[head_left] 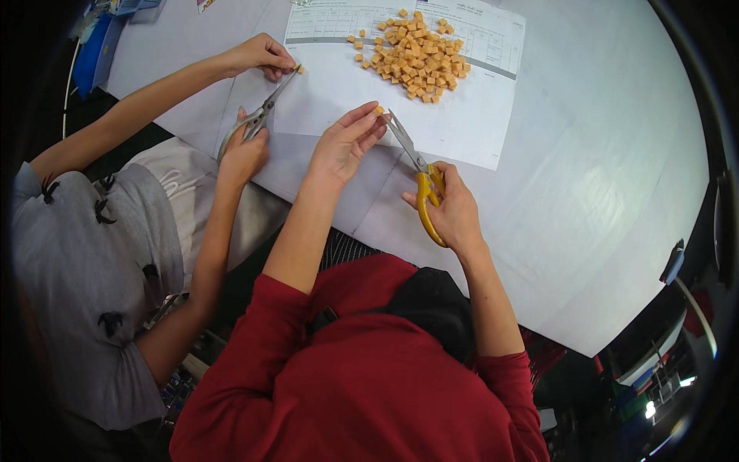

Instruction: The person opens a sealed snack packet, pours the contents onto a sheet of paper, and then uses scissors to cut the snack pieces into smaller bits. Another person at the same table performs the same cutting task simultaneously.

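My left hand (pixel 350 142) pinches a small tan cube (pixel 379 111) between thumb and fingertips, above the paper's near edge. Yellow-handled scissors (pixel 425 192) are gripped in my right hand (pixel 453 208). Their blades are parted, and the tips point up and left, close beside the cube; whether they touch it I cannot tell. Beyond my hands a heap of similar tan cubes (pixel 419 61) lies on printed paper sheets (pixel 477 131), with a few loose ones at its left side.
To my left a co-worker in a grey top (pixel 92 231) holds metal scissors (pixel 265 108) by another small cube (pixel 300 70). The white table (pixel 585 185) curves round at the right. A blue bin (pixel 96 54) stands at the far left.
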`<control>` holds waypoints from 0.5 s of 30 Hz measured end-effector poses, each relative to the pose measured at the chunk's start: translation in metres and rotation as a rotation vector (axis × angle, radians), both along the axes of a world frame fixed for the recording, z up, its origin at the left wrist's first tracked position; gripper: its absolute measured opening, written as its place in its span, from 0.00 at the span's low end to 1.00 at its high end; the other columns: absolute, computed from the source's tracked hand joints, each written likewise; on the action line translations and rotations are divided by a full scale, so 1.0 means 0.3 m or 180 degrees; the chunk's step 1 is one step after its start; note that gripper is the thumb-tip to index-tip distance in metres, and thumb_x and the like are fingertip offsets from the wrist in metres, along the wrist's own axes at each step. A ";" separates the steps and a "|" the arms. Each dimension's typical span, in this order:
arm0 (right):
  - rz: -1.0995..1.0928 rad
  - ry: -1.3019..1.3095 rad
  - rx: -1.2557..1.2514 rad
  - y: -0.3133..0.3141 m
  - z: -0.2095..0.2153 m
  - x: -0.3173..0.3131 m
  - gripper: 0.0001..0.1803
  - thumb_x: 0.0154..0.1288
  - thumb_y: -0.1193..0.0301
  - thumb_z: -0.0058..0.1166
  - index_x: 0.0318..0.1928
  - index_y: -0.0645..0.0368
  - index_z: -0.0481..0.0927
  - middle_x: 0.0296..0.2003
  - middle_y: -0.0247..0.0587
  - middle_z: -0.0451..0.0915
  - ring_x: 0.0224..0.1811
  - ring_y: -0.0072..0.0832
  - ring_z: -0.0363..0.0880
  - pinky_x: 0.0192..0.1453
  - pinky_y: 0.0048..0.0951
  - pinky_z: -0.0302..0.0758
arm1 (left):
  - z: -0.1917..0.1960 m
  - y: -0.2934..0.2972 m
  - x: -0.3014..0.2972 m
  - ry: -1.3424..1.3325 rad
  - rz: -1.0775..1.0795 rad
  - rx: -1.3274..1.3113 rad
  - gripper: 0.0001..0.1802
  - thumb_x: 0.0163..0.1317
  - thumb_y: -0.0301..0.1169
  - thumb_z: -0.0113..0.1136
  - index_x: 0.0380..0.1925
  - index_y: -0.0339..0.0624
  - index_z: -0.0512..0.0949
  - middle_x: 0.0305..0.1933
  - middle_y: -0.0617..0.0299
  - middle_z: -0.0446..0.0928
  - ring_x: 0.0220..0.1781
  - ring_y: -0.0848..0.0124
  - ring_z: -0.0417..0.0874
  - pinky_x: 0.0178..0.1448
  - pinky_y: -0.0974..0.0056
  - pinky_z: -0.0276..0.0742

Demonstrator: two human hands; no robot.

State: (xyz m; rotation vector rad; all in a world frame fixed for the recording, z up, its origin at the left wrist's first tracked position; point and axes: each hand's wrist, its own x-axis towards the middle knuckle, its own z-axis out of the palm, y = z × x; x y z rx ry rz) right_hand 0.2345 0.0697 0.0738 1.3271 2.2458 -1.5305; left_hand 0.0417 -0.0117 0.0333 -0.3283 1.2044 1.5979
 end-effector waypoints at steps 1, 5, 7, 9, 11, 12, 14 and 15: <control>-0.0020 0.0003 -0.0001 -0.003 -0.002 0.002 0.35 0.50 0.54 0.70 0.51 0.62 0.69 0.35 0.48 0.79 0.36 0.39 0.80 0.42 0.35 0.76 | -0.006 0.005 0.001 0.0020 -0.0005 0.0021 0.16 0.63 0.24 0.58 0.52 0.35 0.73 0.49 0.55 0.78 0.53 0.68 0.79 0.61 0.66 0.75; -0.0024 -0.0037 0.0073 -0.009 0.003 0.000 0.35 0.50 0.54 0.70 0.51 0.62 0.69 0.34 0.48 0.79 0.35 0.39 0.80 0.41 0.35 0.75 | -0.027 0.009 0.017 0.0016 -0.0083 0.0034 0.16 0.63 0.23 0.58 0.51 0.34 0.73 0.49 0.56 0.78 0.53 0.69 0.79 0.61 0.65 0.74; -0.0068 -0.0079 0.0032 -0.007 0.010 -0.005 0.35 0.50 0.55 0.70 0.51 0.62 0.69 0.34 0.49 0.79 0.35 0.39 0.79 0.41 0.36 0.75 | -0.025 0.018 0.022 -0.0023 -0.0094 0.0002 0.16 0.62 0.23 0.59 0.51 0.34 0.74 0.49 0.57 0.78 0.53 0.69 0.79 0.62 0.65 0.74; -0.0096 -0.0082 -0.0007 -0.004 0.006 0.000 0.34 0.51 0.55 0.70 0.51 0.62 0.69 0.33 0.49 0.79 0.35 0.39 0.79 0.41 0.35 0.75 | -0.012 0.030 0.029 -0.0082 -0.0052 -0.0066 0.16 0.62 0.23 0.59 0.51 0.33 0.74 0.49 0.57 0.78 0.52 0.69 0.79 0.62 0.65 0.74; -0.0104 -0.0100 -0.0033 0.000 0.000 0.008 0.34 0.51 0.55 0.70 0.51 0.62 0.69 0.33 0.49 0.79 0.35 0.39 0.80 0.41 0.35 0.75 | -0.011 0.039 0.036 -0.0033 -0.0086 -0.0041 0.17 0.61 0.23 0.59 0.51 0.33 0.74 0.49 0.57 0.78 0.52 0.69 0.79 0.61 0.65 0.75; -0.0099 -0.0116 -0.0039 0.001 -0.003 0.012 0.34 0.51 0.55 0.70 0.51 0.62 0.69 0.33 0.50 0.79 0.35 0.39 0.80 0.42 0.35 0.75 | -0.012 0.043 0.040 -0.0005 -0.0103 -0.0029 0.17 0.61 0.23 0.60 0.51 0.33 0.74 0.49 0.57 0.78 0.51 0.69 0.79 0.61 0.65 0.75; -0.0111 -0.0109 -0.0056 0.001 -0.007 0.018 0.34 0.52 0.55 0.69 0.51 0.63 0.69 0.33 0.50 0.79 0.35 0.38 0.80 0.42 0.34 0.75 | -0.017 0.051 0.048 0.0121 -0.0122 -0.0097 0.17 0.61 0.23 0.60 0.50 0.33 0.74 0.48 0.57 0.79 0.51 0.69 0.80 0.60 0.64 0.76; -0.0128 -0.0085 -0.0066 0.000 -0.008 0.022 0.34 0.52 0.55 0.69 0.51 0.63 0.69 0.33 0.50 0.79 0.36 0.38 0.80 0.42 0.34 0.75 | -0.020 0.054 0.053 0.0185 -0.0132 -0.0128 0.17 0.61 0.23 0.60 0.50 0.33 0.74 0.48 0.57 0.79 0.50 0.69 0.80 0.59 0.64 0.76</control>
